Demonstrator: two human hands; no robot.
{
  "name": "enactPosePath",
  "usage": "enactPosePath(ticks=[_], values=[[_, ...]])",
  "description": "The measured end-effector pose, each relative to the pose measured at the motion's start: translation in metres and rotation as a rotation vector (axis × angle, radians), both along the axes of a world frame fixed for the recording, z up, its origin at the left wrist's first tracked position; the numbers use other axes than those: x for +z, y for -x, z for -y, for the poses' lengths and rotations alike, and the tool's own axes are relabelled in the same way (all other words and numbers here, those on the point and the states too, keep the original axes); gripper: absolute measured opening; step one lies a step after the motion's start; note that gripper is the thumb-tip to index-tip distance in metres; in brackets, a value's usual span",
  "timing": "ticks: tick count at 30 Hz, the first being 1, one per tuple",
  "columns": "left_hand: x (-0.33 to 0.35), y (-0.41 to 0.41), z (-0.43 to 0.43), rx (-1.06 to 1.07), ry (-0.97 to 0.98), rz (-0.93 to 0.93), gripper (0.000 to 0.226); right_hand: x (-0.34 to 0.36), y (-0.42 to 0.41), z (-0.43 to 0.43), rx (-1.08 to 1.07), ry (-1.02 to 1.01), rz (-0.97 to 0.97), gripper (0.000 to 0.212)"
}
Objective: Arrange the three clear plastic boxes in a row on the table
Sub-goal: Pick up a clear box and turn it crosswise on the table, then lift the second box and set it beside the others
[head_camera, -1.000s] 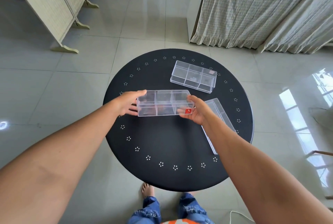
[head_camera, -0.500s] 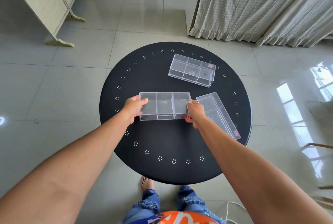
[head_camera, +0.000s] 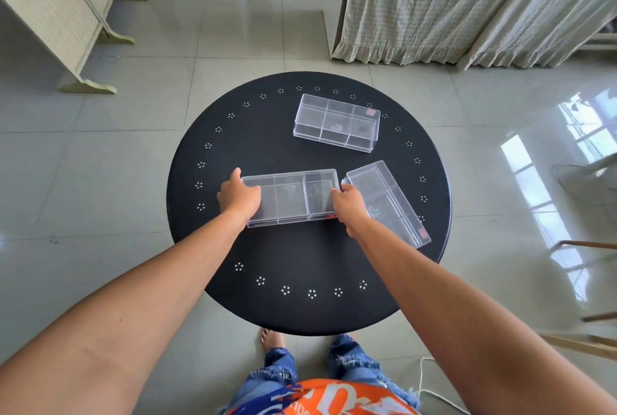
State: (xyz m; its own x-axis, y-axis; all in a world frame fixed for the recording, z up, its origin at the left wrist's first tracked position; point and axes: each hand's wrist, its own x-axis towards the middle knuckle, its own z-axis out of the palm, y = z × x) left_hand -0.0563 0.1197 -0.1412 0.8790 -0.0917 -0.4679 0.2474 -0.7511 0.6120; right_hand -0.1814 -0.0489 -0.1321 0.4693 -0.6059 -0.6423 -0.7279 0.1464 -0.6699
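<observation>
Three clear plastic divided boxes lie on a round black table [head_camera: 300,308]. The middle box [head_camera: 289,197] rests flat near the table's centre, its long side left to right. My left hand [head_camera: 238,196] grips its left end and my right hand [head_camera: 349,206] grips its right end. A second box [head_camera: 389,204] lies at an angle just right of it, its near-left corner close to my right hand. The third box [head_camera: 337,122] sits apart at the far right of the table, slightly skewed.
The table stands on a glossy tiled floor. A folding screen [head_camera: 56,10] is at far left, curtains [head_camera: 467,4] at far right. Wooden chair legs [head_camera: 587,314] show at the right edge. My feet and a white cable [head_camera: 424,378] are below the table's near edge.
The box held in both hands has come down from above the table to lie flat on it, beside the angled box. Both hands stay on its ends.
</observation>
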Motion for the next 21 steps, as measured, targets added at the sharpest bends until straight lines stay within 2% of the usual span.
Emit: enactPosePath(ticks=[2, 3, 8, 10, 12, 13, 16, 18, 21], values=[[0.009, 0.002, 0.010, -0.086, -0.096, 0.190, 0.062, 0.007, 0.013, 0.002, 0.054, 0.083, 0.010, 0.049], [0.013, 0.003, 0.016, -0.143, -0.099, 0.270, 0.060, 0.010, 0.021, 0.003, 0.073, 0.128, 0.025, 0.051], [0.025, 0.008, 0.067, -0.465, -0.097, 0.478, 0.048, 0.017, 0.073, 0.018, 0.056, 0.365, 0.153, 0.042], [0.030, 0.015, 0.092, -0.585, -0.084, 0.550, 0.049, 0.016, 0.098, 0.027, 0.038, 0.546, 0.134, 0.047], [0.036, 0.022, 0.116, -0.723, -0.046, 0.535, 0.053, 0.015, 0.122, 0.036, 0.071, 0.713, 0.000, 0.065], [0.037, 0.026, 0.128, -0.812, -0.051, 0.502, 0.057, 0.013, 0.133, 0.040, 0.088, 0.735, -0.077, 0.078], [0.038, 0.036, 0.157, -1.044, -0.153, 0.321, 0.077, 0.001, 0.161, 0.046, 0.148, 0.662, -0.247, 0.116], [0.033, 0.040, 0.171, -1.100, -0.201, 0.196, 0.088, -0.013, 0.173, 0.046, 0.194, 0.607, -0.282, 0.129], [0.025, 0.041, 0.179, -1.084, -0.224, 0.093, 0.093, -0.030, 0.176, 0.043, 0.210, 0.522, -0.215, 0.135]])
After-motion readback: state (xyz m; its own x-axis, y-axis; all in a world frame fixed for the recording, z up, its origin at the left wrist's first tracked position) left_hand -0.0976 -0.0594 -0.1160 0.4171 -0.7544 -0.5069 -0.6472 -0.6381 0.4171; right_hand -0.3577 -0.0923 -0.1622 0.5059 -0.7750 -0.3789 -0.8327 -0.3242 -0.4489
